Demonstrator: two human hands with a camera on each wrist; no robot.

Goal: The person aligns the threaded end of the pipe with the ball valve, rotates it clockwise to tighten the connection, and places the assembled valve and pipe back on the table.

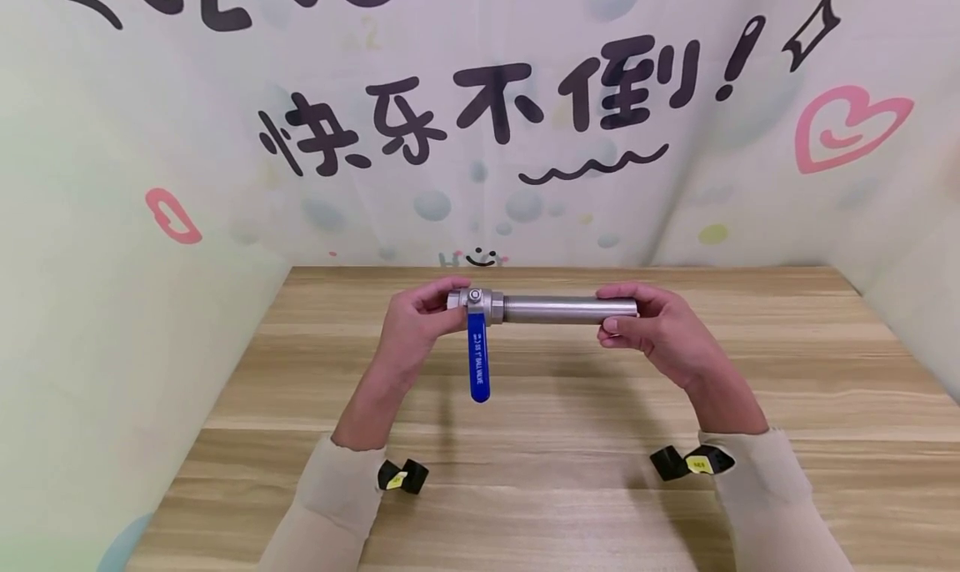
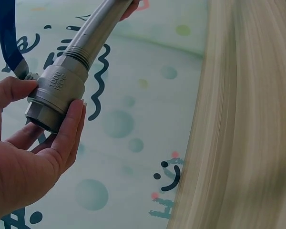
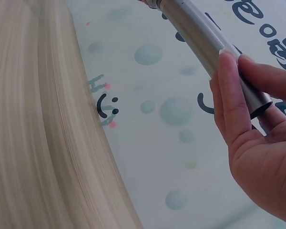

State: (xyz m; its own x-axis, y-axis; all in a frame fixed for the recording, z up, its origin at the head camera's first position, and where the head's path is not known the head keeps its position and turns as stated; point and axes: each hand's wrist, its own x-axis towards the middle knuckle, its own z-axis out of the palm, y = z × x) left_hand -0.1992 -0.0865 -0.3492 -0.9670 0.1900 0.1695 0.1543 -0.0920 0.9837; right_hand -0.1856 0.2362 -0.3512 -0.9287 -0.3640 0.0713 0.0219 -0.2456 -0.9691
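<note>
A steel ball valve [image 1: 495,305] with a blue lever handle [image 1: 478,359] is joined to a straight metal pipe [image 1: 555,308], both held level above the table. My left hand [image 1: 412,322] grips the valve body at its left end, thumb and fingers around it, as the left wrist view also shows. The lever points toward me. At the other end, my right hand [image 1: 667,330] holds the pipe between thumb and fingers, its open end [image 3: 261,109] showing in the right wrist view. Threads [image 2: 77,55] show where the pipe meets the valve.
Below lies a wood-grain table [image 1: 525,489], its far edge against a white printed cloth [image 1: 450,213] with dark lettering. Black wrist cameras [image 1: 405,476] are strapped at both sleeves. Similar pale cloth walls stand at the left and right.
</note>
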